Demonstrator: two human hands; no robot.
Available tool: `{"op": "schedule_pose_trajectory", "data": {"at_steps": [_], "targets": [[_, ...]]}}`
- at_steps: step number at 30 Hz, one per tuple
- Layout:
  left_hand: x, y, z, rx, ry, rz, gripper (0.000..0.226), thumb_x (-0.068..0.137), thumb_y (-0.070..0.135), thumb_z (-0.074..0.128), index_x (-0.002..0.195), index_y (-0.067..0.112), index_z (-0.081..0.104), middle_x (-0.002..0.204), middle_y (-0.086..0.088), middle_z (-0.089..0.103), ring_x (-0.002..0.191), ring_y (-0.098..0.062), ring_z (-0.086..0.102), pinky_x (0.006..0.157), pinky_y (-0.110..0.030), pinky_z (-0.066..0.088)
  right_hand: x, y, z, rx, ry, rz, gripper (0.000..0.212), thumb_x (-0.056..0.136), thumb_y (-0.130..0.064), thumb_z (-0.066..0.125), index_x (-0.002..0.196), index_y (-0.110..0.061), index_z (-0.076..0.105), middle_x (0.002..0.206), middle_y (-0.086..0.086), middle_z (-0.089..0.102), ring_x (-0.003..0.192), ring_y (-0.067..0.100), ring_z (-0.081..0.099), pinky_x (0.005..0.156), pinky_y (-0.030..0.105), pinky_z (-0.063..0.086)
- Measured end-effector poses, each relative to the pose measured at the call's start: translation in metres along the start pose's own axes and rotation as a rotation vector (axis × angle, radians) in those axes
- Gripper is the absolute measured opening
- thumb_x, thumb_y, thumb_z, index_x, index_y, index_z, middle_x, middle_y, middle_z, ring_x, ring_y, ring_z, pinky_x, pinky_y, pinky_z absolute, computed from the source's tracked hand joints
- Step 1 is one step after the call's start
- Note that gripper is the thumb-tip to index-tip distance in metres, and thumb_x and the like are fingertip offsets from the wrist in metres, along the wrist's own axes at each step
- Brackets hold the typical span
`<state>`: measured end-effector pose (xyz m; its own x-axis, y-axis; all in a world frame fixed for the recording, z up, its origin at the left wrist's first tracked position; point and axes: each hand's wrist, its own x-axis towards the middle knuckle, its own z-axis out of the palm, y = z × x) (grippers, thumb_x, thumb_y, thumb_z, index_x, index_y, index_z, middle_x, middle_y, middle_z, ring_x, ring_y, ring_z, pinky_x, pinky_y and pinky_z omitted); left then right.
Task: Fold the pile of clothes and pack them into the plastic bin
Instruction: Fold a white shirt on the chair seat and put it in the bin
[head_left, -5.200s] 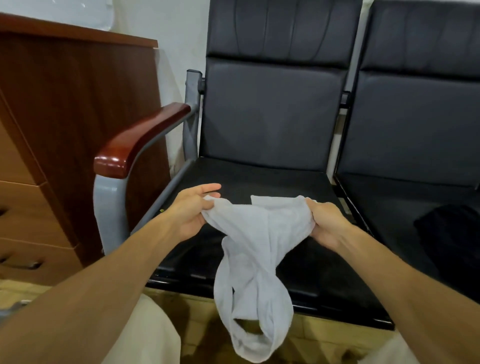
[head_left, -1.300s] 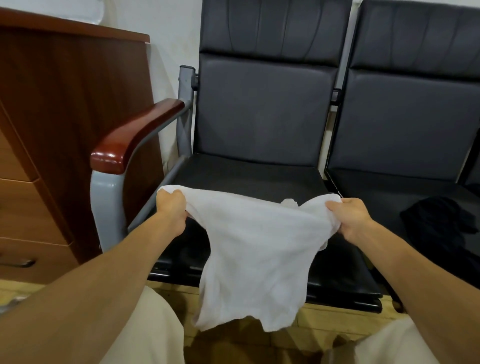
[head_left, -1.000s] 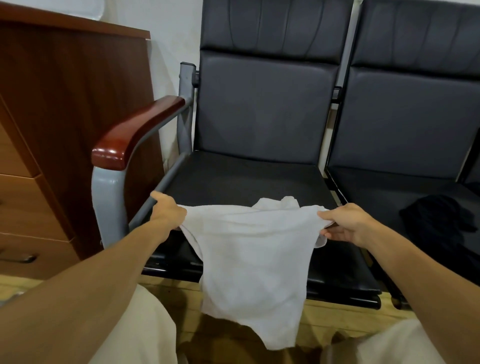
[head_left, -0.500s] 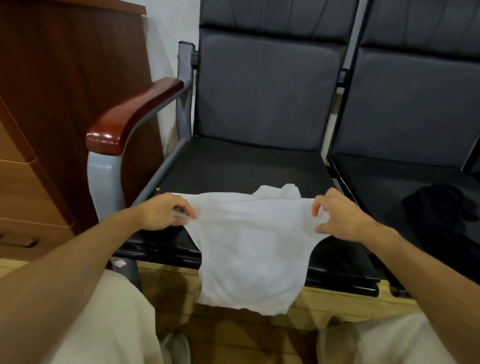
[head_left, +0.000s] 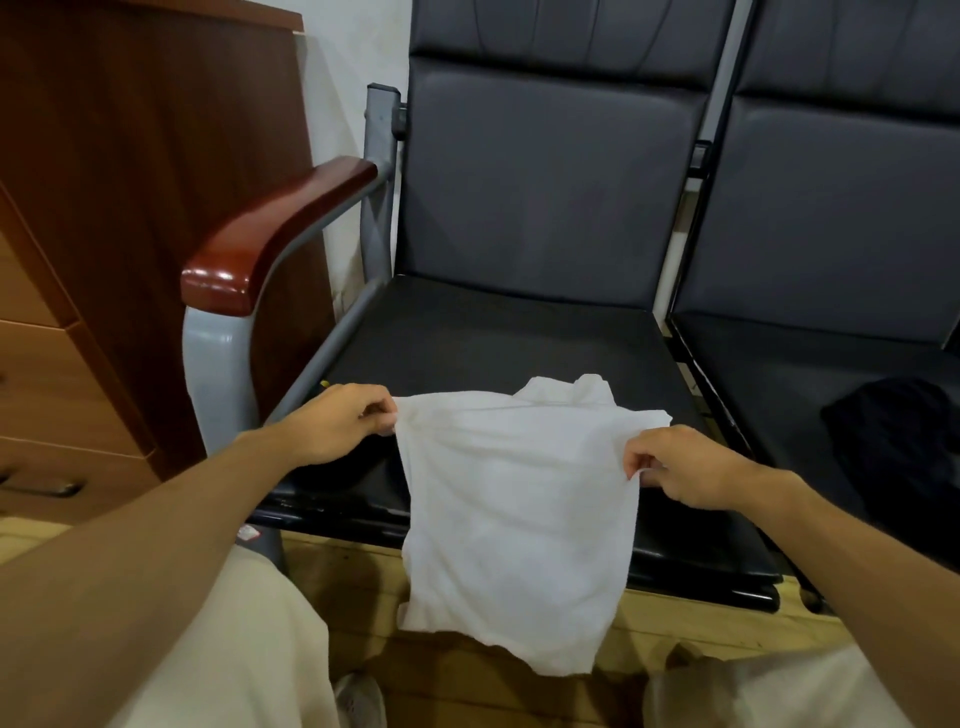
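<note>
The white garment (head_left: 519, 493) is laid with its upper part on the chair seat (head_left: 467, 343) and its lower part hung over the front edge. Its left corner is pinched by the left hand (head_left: 337, 421), its right edge by the right hand (head_left: 680, 467). Were either pinch eased, the cloth could be dragged floorward by the overhang. A crooked fold may be caused by the bunched top. No bin is seen.

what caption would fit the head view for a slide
Left hand and right hand pinch a white garment draped over the black seat, dark garment on the next seat.
</note>
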<state>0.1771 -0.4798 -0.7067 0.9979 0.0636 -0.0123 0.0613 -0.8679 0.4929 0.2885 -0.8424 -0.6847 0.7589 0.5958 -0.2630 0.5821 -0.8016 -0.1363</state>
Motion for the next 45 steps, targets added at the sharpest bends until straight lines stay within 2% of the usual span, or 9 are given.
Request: {"op": "schedule_pose_trajectory", "data": {"at_steps": [7,12,17,25,32,38,40,42,45], "targets": [[-0.006,0.022,-0.003,0.001,0.311,-0.067,0.019,0.104,0.029,0.030,0.103,0.018,0.045,0.084,-0.007,0.060,0.074,-0.022,0.059,0.071,-0.043,0.049,-0.013,-0.024,-0.018,0.296,0.211,0.045,0.018,0.092,-0.010,0.057,0.090,-0.020,0.043,0.079,0.001,0.059,0.070,0.018,0.057,0.058,0.024,0.042],[-0.017,0.041,-0.022,0.149,0.292,-0.042,0.017,0.104,0.023,0.033,0.110,0.020,0.049,0.101,-0.003,0.061,0.088,-0.020,0.059,0.083,-0.041,0.050,-0.028,-0.045,-0.048,0.114,0.283,0.217,0.015,0.092,-0.015,0.050,0.105,-0.020,0.057,0.102,0.004,0.061,0.092,0.023,0.059,0.081,0.040,0.052],[-0.038,0.057,-0.066,0.330,0.201,-0.079,0.025,0.102,0.022,0.040,0.115,0.013,0.060,0.108,-0.004,0.050,0.105,-0.025,0.054,0.089,-0.034,0.042,-0.063,-0.059,-0.091,-0.048,0.374,0.236,0.019,0.096,-0.039,0.048,0.100,-0.030,0.064,0.101,-0.003,0.063,0.091,0.018,0.058,0.074,0.032,0.046],[-0.075,0.131,-0.128,-0.117,0.536,-0.032,0.031,0.100,0.034,0.045,0.105,0.012,0.066,0.106,-0.005,0.065,0.098,-0.022,0.057,0.082,-0.030,0.037,-0.118,-0.087,-0.151,0.374,0.679,0.096,0.028,0.098,-0.027,0.045,0.087,-0.010,0.064,0.090,0.006,0.063,0.081,0.021,0.056,0.062,0.023,0.038],[-0.111,0.195,-0.177,-0.687,0.278,-0.070,0.023,0.097,0.034,0.054,0.098,0.014,0.066,0.084,-0.003,0.059,0.070,-0.015,0.054,0.058,-0.025,0.044,-0.180,-0.115,-0.193,0.943,0.465,0.023,0.038,0.092,-0.033,0.062,0.104,0.003,0.067,0.103,0.019,0.070,0.089,0.029,0.068,0.080,0.040,0.055],[-0.127,0.219,-0.211,-1.327,0.130,0.016,0.028,0.091,0.031,0.063,0.106,0.007,0.065,0.088,-0.008,0.067,0.075,-0.017,0.065,0.074,-0.031,0.056,-0.199,-0.117,-0.222,1.368,0.539,-0.101,0.028,0.091,-0.036,0.061,0.102,-0.011,0.070,0.100,0.010,0.073,0.091,0.024,0.070,0.083,0.038,0.055],[-0.126,0.220,-0.217,-1.429,0.131,0.034,0.030,0.091,0.029,0.063,0.111,0.006,0.064,0.085,-0.007,0.066,0.066,-0.015,0.064,0.056,-0.026,0.054,-0.195,-0.115,-0.225,1.314,0.644,-0.118,0.024,0.094,-0.032,0.059,0.104,-0.014,0.070,0.102,0.008,0.072,0.095,0.025,0.068,0.080,0.038,0.054],[-0.120,0.218,-0.215,-1.279,0.237,-0.044,0.029,0.094,0.026,0.061,0.113,0.005,0.061,0.090,-0.007,0.062,0.072,-0.016,0.059,0.057,-0.025,0.046,-0.187,-0.110,-0.218,1.001,0.786,-0.017,0.018,0.095,-0.029,0.057,0.095,-0.016,0.070,0.097,0.004,0.070,0.090,0.024,0.065,0.069,0.032,0.050],[-0.113,0.194,-0.197,-0.405,0.559,-0.112,0.025,0.100,0.024,0.048,0.111,0.007,0.062,0.097,-0.007,0.057,0.089,-0.021,0.052,0.074,-0.031,0.041,-0.176,-0.095,-0.197,0.410,0.938,0.187,0.020,0.095,-0.033,0.054,0.096,-0.022,0.071,0.089,0.001,0.066,0.080,0.021,0.057,0.061,0.028,0.037]]}}
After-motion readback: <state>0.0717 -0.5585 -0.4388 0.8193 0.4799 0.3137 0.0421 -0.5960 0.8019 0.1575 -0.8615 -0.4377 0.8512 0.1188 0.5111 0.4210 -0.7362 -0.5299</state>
